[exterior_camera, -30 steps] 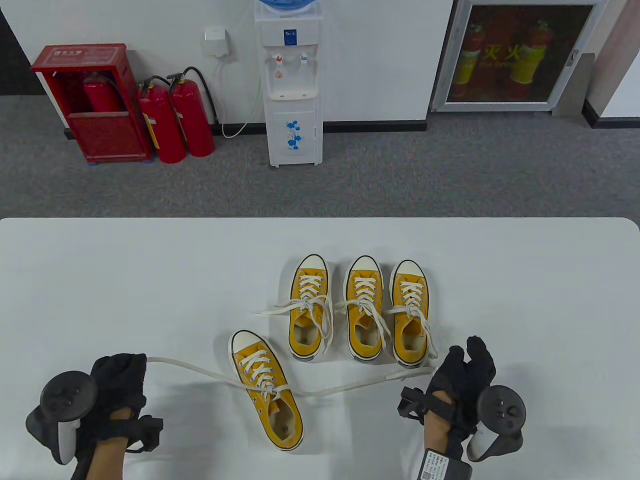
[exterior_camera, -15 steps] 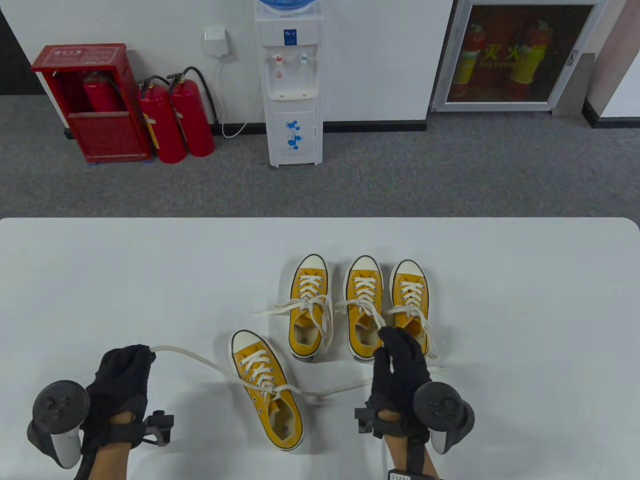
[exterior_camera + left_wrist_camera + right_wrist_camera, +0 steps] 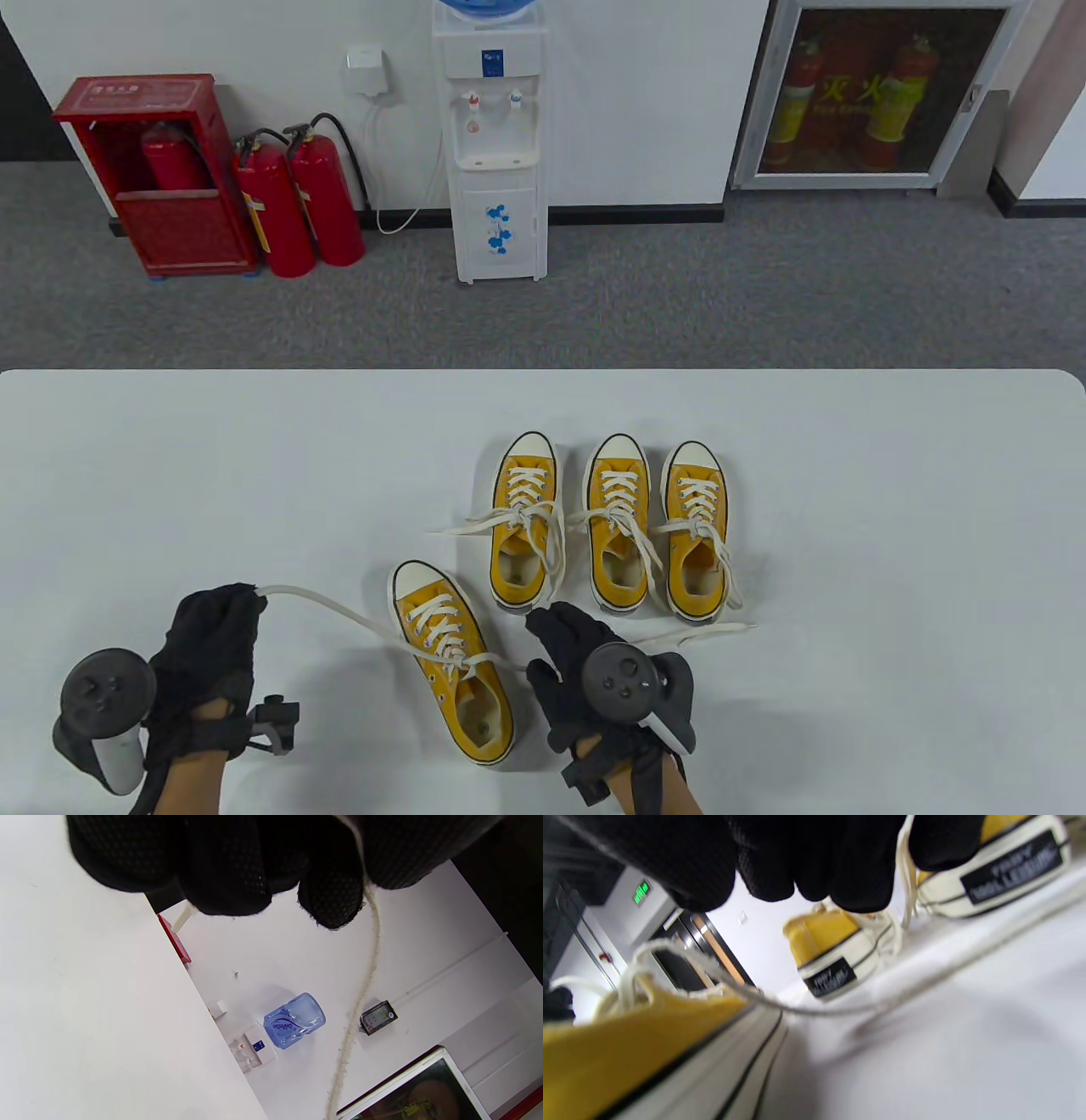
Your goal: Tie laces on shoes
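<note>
Several yellow canvas shoes with white laces stand on the white table point(image 3: 848, 475). The nearest shoe point(image 3: 454, 662) lies angled at the front; it also shows in the right wrist view point(image 3: 649, 1052). My left hand point(image 3: 246, 598) pinches the end of its left lace point(image 3: 339, 613) and holds it out taut to the left; the lace hangs from the fingers point(image 3: 331, 899) in the left wrist view point(image 3: 360, 997). My right hand point(image 3: 547, 645) hovers just right of the shoe, above its right lace point(image 3: 713, 631), which lies slack on the table point(image 3: 925, 980) below the fingers point(image 3: 814, 878).
Three more yellow shoes point(image 3: 526, 522) point(image 3: 618, 522) point(image 3: 697, 531) stand in a row behind, toes away, their loose laces trailing on the table. A water dispenser point(image 3: 496, 144) and red fire extinguishers point(image 3: 297, 204) stand on the floor beyond the far edge.
My right hand has let go of the right lace end and swung left, from the far right to beside the near shoe. The right lace now lies slack. The left hand barely moved.
</note>
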The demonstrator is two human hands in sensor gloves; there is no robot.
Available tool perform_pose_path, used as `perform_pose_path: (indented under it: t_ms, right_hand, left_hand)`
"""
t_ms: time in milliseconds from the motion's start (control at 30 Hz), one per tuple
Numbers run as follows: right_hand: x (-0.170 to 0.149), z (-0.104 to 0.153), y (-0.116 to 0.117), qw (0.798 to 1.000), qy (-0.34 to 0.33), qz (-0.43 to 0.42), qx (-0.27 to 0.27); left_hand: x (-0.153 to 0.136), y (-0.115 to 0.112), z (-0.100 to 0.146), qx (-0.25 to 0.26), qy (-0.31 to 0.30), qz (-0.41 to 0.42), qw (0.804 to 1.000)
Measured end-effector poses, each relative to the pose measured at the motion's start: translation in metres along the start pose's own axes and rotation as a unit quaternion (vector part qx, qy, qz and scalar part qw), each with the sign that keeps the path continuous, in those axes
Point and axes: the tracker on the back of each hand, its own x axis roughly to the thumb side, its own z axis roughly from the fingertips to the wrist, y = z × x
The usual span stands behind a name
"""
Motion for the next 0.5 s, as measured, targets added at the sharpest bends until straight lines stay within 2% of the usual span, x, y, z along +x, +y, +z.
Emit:
perform_pose_path:
  t_ms: [133,367,500]
  right_hand:
    - [0.003,-0.002,0.013,0.997,0.007,0.034,0.07]
    - [0.009,-0.007,0.028,0.989,0.013,0.065,0.133]
    - [0.01,-0.013,0.035,0.983,0.033,0.075,0.166]
  left_hand:
    - [0.0,-0.001,0.0,0.002,-0.002,-0.001,1.0]
    - [0.004,-0.003,0.001,0.005,-0.023,-0.035,0.999]
    - [0.005,-0.004,0.002,0.003,-0.025,-0.021,0.999]
